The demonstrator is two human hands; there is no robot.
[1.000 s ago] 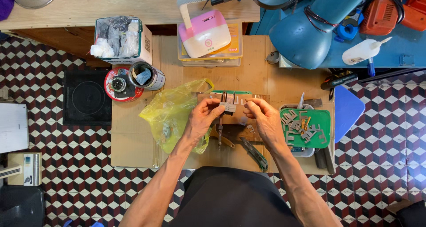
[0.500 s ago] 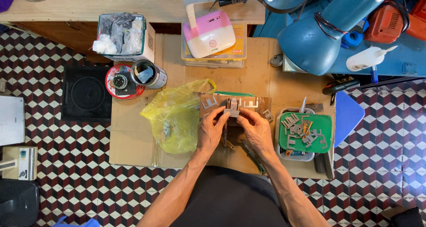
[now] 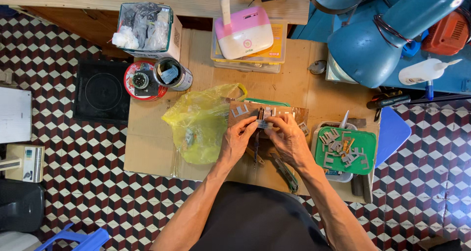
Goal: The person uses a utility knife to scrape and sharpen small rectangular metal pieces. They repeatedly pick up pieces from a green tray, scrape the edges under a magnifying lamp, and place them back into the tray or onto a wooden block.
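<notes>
My left hand (image 3: 239, 140) and my right hand (image 3: 288, 139) meet over the middle of a cardboard-covered work surface (image 3: 147, 148). Together their fingertips pinch a small stack of thin grey metal plates (image 3: 263, 122). The stack is held just above a brown board (image 3: 267, 112) on which a loose E-shaped metal plate (image 3: 240, 111) lies. A yellow plastic bag (image 3: 201, 121) sits directly left of my left hand. Under my hands lie hand tools, including a green-handled one (image 3: 287, 170).
A green lid (image 3: 346, 150) with several loose metal plates rests on a tub at the right. Behind are a pink and white device (image 3: 245, 33) on clear boxes, a red tin and can (image 3: 157, 77), a box of rags (image 3: 144, 25) and a blue lamp (image 3: 387, 35). Patterned tile floor surrounds.
Both hands have drawn closer together and lifted the metal stack slightly toward the board's upper edge. The view itself has shifted a little.
</notes>
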